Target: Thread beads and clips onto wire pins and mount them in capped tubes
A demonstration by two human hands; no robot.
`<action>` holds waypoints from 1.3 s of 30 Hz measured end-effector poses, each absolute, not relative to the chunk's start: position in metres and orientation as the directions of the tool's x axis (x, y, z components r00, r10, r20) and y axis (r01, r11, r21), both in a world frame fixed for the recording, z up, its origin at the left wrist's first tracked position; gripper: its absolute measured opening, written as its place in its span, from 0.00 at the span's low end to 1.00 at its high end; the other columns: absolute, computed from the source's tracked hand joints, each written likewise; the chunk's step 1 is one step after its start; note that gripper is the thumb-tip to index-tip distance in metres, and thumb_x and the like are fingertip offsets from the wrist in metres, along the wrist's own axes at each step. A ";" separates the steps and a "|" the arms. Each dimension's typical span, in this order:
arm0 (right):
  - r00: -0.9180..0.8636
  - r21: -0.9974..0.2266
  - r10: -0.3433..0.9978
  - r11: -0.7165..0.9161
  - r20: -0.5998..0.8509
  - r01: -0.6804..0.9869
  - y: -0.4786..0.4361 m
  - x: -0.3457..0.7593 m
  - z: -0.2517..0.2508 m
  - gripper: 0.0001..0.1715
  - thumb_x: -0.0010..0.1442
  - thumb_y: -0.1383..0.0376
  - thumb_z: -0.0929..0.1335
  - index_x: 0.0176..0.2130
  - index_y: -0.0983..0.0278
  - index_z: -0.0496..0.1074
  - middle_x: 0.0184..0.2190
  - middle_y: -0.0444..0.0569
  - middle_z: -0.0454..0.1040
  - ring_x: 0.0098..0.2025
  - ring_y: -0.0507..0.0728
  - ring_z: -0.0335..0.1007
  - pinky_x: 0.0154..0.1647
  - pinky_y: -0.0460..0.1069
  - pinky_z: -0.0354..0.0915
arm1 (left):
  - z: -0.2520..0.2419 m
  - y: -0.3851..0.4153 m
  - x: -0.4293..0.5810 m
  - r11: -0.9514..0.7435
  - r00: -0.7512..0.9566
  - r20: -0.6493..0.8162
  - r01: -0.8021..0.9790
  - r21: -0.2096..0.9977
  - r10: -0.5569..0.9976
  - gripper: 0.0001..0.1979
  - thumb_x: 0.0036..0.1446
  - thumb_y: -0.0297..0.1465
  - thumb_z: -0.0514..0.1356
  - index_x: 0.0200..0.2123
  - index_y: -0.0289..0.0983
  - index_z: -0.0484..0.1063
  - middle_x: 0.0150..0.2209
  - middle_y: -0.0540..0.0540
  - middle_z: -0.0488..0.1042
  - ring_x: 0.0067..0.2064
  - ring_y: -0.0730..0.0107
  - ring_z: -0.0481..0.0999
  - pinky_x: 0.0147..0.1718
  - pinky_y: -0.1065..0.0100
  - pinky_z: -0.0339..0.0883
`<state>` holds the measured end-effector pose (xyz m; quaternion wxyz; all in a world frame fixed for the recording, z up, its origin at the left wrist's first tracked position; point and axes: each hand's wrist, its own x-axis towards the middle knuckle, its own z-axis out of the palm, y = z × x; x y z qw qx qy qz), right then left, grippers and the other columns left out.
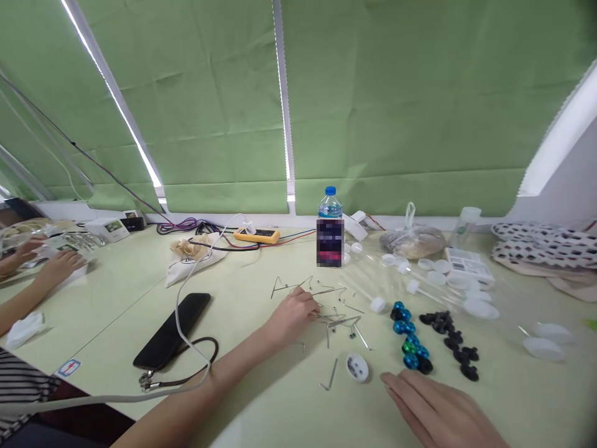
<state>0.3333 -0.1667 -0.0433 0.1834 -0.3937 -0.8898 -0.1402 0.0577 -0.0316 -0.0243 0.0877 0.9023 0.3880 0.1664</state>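
Several bent rods (344, 321) lie crossed on the bench (289, 410), under and just beside the left hand (291, 317); its fingers curl down among them, and whether they are clamped on one I cannot tell. With rods overlapping, lifting one could drag its neighbours or flick away the tiny bits (352, 336) between them. The right hand (438, 407) has its fingers together, underside hidden, so any grip is unclear; a careless leftward sweep could tip the cap (349, 368) and, if its dark spots are loose parts, spill them. Brushing forward could scatter the blue knobs (403, 327) into the black knobs (453, 340)
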 end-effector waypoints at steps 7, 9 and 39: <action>-0.327 -0.037 0.944 0.329 0.052 0.944 -0.117 0.294 -0.017 0.17 0.66 0.72 0.58 0.32 0.64 0.71 0.31 0.52 0.75 0.30 0.60 0.75 0.28 0.51 0.64 | -0.032 -0.026 0.063 -0.724 0.689 0.222 0.652 0.227 0.690 0.05 0.62 0.27 0.58 0.34 0.35 0.73 0.35 0.45 0.74 0.43 0.63 0.67 0.42 0.67 0.62; -0.290 -0.032 0.957 0.290 0.026 0.956 -0.104 0.284 -0.016 0.13 0.63 0.75 0.61 0.31 0.65 0.70 0.32 0.53 0.74 0.28 0.58 0.74 0.25 0.49 0.59 | -0.034 -0.028 0.061 -0.724 0.689 0.223 0.652 0.225 0.690 0.04 0.62 0.27 0.58 0.35 0.36 0.73 0.35 0.46 0.73 0.42 0.64 0.67 0.41 0.68 0.63; -0.459 -0.028 0.848 0.469 -0.267 0.883 -0.071 0.198 0.001 0.15 0.66 0.62 0.68 0.50 0.66 0.70 0.47 0.51 0.73 0.43 0.57 0.74 0.42 0.55 0.72 | -0.026 -0.028 0.053 -0.563 0.540 0.167 0.760 0.325 0.825 0.10 0.53 0.18 0.54 0.26 0.37 0.69 0.29 0.45 0.74 0.35 0.63 0.70 0.36 0.66 0.62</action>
